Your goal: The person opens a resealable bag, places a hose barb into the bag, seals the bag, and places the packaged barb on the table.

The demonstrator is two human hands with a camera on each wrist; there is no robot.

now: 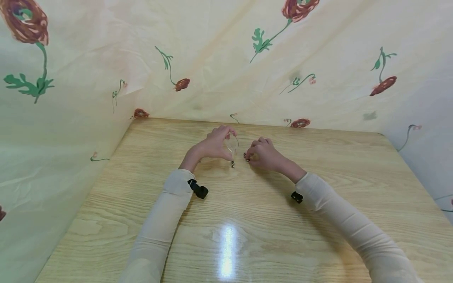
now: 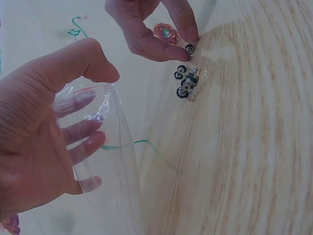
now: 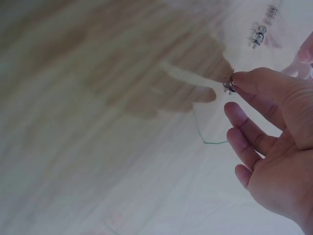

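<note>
My left hand [image 1: 214,144] holds a clear plastic bag [image 2: 120,166], its fingers curled around the film; several fingers show through the plastic in the left wrist view. To its right, my right hand [image 1: 265,156] pinches a small metal fitting with a dark ring [image 2: 190,49] between thumb and fingertip, close to the tabletop. Between the hands, more small metal fittings with black rings [image 2: 187,84] lie grouped on the table. One of these fittings [image 1: 232,164] appears just below the left thumb in the head view. Their exact kind is too small to tell.
A wood-grain table [image 1: 262,236] lies under both arms. Behind it and to the sides hangs a pale sheet with printed red flowers [image 1: 219,70]. Dark straps with small devices [image 1: 199,189] sit on both wrists. A bright light reflection shows near the front.
</note>
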